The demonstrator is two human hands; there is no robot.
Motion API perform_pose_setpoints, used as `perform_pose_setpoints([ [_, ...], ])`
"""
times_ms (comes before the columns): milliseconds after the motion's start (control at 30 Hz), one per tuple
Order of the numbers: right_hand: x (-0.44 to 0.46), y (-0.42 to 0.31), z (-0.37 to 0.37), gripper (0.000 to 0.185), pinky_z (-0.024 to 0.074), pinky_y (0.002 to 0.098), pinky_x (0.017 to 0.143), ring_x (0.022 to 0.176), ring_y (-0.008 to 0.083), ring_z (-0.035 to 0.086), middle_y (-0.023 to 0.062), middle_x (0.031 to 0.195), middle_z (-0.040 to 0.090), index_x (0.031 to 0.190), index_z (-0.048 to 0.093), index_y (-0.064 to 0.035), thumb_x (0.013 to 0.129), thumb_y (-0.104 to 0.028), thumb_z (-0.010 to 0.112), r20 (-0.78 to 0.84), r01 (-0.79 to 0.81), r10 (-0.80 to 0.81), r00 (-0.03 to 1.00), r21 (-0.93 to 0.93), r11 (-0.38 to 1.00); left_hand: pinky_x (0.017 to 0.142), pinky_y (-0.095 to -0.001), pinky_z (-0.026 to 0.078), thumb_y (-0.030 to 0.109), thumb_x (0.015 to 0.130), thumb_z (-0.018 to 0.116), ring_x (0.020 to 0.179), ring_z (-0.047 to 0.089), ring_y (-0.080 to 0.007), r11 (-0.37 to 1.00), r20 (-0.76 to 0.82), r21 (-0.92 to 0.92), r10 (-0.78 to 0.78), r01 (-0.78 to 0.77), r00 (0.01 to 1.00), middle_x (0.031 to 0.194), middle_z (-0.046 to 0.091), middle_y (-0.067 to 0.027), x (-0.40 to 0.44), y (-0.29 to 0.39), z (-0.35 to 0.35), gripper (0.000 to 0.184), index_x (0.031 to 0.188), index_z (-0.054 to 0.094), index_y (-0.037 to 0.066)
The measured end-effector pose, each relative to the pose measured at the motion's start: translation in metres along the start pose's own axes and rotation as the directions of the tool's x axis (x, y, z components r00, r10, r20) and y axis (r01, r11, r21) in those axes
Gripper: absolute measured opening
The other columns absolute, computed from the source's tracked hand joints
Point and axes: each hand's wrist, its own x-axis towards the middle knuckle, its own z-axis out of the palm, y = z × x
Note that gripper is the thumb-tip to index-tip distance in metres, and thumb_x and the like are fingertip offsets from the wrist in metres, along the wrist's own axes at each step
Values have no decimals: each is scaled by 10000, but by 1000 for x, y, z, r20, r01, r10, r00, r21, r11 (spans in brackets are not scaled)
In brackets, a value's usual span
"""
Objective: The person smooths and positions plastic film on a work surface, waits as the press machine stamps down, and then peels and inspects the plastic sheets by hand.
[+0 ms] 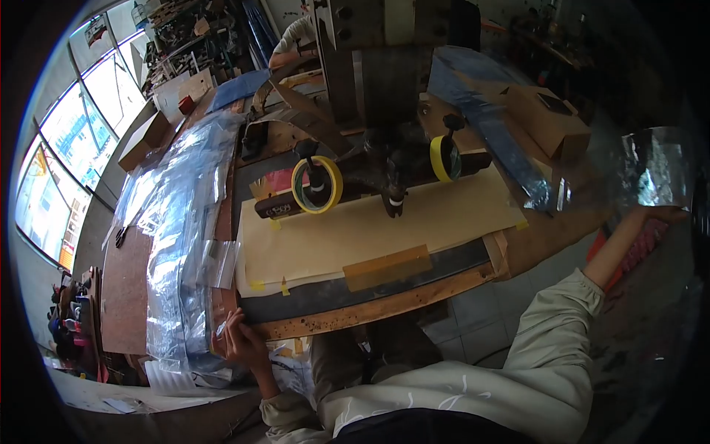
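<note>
Out to the far right, my right hand [665,213] is raised with its fingers closed at the lower edge of a clear, shiny plastic bag [654,166]. My left hand [240,340] is at the table's near left corner, fingers bent together; what they pinch, if anything, is too small to make out. Beside it lies a long overlapping row of clear plastic bags [181,222]. In front of me stands a dark machine [384,174] with two yellow tape rolls [318,185] on its bar. Beneath it, a cream sheet [370,237] is taped to the table.
An amber strip [387,268] crosses the dark front band of the table, above its wooden edge [377,311]. Cardboard boxes [543,122] and blue plastic [510,140] stand at the back right. Behind the machine another person's sleeve [297,33] shows. Windows line the left.
</note>
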Motion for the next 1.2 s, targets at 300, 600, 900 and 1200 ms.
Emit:
perform_pose_setpoints([
  [300,33,-149,-75,243,465,433,716,863,299,593,136,856,598,1009,563,-49,996,-272,465,142,-243,208,968,317,917,988,-435,417,199,907,546,1146,561,-361,634,309,-772,436,-45,845,1221,596,-164,53,150,-29,318,1168,582,21],
  [600,-128,-328,-169,200,437,375,685,757,231,609,124,885,683,999,558,-116,972,-313,534,881,-998,-468,65,51,-43,1103,-473,307,652,953,243,1352,380,-322,-76,592,-189,787,979,176,1460,383,-203,33,187,23,787,1510,210,96],
  [900,-167,-403,-211,169,451,439,757,769,274,646,183,882,714,957,670,-68,920,-229,636,707,-585,-676,-207,-643,-494,1013,-339,383,236,985,524,1321,400,-204,224,740,-501,611,836,279,1408,421,-107,-6,146,-24,446,1369,411,41],
  [1200,-146,-350,-144,117,493,380,755,929,225,625,138,959,706,988,653,-77,926,-166,609,730,-972,-674,112,-62,-228,1001,-323,373,323,1011,398,1122,531,-223,16,872,-303,408,953,271,1168,538,-115,-96,85,-46,422,1222,497,-29],
])
